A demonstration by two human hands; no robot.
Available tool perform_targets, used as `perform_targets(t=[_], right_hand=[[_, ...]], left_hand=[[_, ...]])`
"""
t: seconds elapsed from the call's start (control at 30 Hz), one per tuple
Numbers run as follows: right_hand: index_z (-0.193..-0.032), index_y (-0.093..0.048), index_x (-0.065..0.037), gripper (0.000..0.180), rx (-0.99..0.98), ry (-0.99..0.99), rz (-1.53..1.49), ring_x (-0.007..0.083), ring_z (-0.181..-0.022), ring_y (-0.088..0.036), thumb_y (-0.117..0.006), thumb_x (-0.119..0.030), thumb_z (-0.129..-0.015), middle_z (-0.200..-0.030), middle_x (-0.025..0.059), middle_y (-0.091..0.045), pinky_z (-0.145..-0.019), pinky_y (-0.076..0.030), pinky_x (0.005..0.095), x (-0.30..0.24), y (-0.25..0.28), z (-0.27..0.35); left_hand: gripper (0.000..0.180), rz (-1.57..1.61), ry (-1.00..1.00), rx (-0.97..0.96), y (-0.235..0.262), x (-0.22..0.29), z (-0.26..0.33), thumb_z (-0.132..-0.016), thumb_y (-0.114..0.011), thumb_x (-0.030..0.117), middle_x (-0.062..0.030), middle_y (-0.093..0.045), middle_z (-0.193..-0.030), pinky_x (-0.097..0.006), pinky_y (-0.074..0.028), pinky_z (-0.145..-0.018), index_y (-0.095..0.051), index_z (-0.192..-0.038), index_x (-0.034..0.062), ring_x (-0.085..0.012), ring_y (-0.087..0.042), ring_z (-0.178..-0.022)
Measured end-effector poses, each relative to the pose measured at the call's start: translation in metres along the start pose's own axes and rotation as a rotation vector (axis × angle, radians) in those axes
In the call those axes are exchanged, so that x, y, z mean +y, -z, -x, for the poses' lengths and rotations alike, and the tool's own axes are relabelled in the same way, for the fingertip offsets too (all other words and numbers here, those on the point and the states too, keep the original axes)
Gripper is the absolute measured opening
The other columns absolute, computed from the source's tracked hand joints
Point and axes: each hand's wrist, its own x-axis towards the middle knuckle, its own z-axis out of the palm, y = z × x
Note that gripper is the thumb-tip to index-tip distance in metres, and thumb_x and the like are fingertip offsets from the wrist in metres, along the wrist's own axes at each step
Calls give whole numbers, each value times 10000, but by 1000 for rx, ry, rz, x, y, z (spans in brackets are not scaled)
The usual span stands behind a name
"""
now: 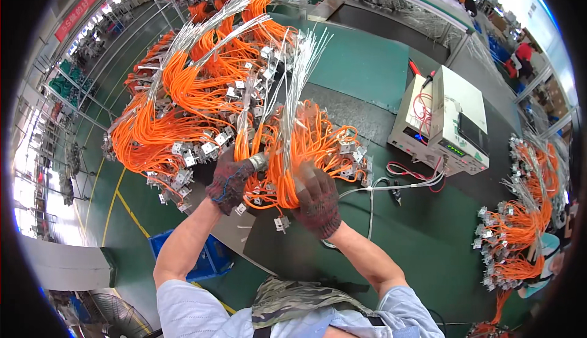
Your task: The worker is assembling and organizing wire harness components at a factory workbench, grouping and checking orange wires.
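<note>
Both my hands wear dark knitted gloves and work at a bundle of orange cables (282, 182) on the green-topped table. My left hand (231, 182) is closed at the bundle's left side, its fingers partly hidden among the cables. A silvery-grey piece (258, 162) shows at its fingertips; I cannot tell what it is. Against the bundle's right side lies my right hand (318, 200), its fingertips smeared by motion. Bare silvery cable ends (299, 69) rise away from me out of the bundle. Small metal-cased connectors (354, 154) cluster at its right.
A large heap of orange cables (183, 87) covers the table at the left. To the right stands a cream-coloured test instrument (455, 118) with leads and a lit display. More cable bundles (520, 240) lie far right. A blue crate (208, 258) sits below the table's left edge.
</note>
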Motion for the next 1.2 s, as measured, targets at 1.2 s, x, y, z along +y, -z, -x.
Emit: perform_targets(t=[1.2], right_hand=[[-1166,-764,-141,291,-581,-454,18,392,-979,-738,-707,-244,-900,-1094,162,-765,-834,-581,522,106,-53,-76]], left_hand=[[480,43,177,270,40,15,171,-922,-789,145,-75,-718,-1064,-359,-620,-736,-619,-1359,45,-217,-739,-892]])
